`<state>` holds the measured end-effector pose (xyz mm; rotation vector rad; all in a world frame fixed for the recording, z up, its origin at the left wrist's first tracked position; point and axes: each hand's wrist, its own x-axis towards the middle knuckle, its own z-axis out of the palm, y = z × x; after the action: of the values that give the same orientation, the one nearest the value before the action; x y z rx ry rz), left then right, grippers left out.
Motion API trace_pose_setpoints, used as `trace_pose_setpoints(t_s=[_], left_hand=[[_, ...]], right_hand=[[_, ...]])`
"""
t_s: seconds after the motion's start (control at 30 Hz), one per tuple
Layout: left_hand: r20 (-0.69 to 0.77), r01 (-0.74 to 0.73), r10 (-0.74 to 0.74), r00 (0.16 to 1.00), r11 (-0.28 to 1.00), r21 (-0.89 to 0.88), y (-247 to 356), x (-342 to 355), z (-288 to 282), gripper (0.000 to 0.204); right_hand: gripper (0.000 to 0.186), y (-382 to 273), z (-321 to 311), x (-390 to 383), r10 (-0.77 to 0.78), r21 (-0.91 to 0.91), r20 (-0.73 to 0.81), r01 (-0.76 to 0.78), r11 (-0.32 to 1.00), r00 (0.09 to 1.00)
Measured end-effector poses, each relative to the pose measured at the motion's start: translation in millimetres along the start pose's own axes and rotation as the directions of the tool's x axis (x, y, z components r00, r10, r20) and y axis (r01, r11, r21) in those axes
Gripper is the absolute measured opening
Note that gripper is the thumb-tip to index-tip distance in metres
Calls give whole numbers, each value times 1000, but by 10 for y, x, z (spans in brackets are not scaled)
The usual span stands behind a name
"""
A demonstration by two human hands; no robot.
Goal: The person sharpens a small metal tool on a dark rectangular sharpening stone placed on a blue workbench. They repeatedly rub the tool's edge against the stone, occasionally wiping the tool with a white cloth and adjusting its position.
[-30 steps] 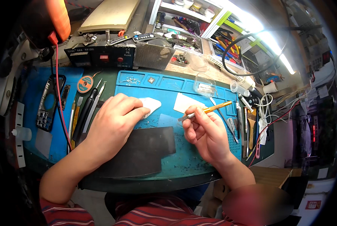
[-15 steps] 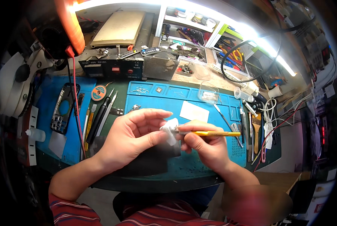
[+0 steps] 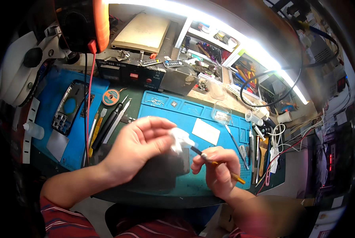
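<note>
Pinched in my left hand (image 3: 140,142) is a crumpled white tissue (image 3: 179,139), held over the middle of the bench. My right hand (image 3: 219,168) grips a slim golden-handled tool (image 3: 237,179) with a dark, metallic front part that points up and left toward the tissue. Its front end is close to the tissue's lower right edge; blur hides its exact kind and whether it touches. Beneath my hands lie a blue silicone work mat (image 3: 203,178) and a dark sheet (image 3: 157,170). Just beyond my right hand, a white rectangular card (image 3: 206,131) rests on the mat.
At left are a phone frame (image 3: 69,107), a solder wire spool (image 3: 111,96), a black pen-shaped tool (image 3: 106,129) and a small bottle (image 3: 34,130). A clear plastic box (image 3: 221,114) sits on the mat's far side. Tweezers (image 3: 237,144) and a wooden-handled brush (image 3: 263,158) lie at right.
The golden-handled tool has drawn back from the tissue and tilted, its rear end now lower. My right hand has turned with it. The whole view has shifted and rotated slightly.
</note>
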<state>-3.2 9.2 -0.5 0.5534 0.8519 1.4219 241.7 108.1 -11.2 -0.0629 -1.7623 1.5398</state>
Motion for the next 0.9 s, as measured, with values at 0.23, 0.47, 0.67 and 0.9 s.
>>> trace_pose_setpoints(t_s=[0.23,0.47,0.67,0.9], left_hand=[[132,159,-142,981,979,-131,2,-149,157,59],[136,137,-115,984,976,-168,-17,-159,145,58],[101,32,-25,995,997,-64,3,-190,120,60],[86,15,-12,996,999,-41,-1,-180,119,61]], right_hand=[[43,-33,92,42,-130,-447,93,158,881,987],[53,-15,127,51,-321,-681,321,453,575,891],[36,25,183,20,-297,-747,377,477,463,877],[33,-9,240,27,-218,-775,385,443,450,897]])
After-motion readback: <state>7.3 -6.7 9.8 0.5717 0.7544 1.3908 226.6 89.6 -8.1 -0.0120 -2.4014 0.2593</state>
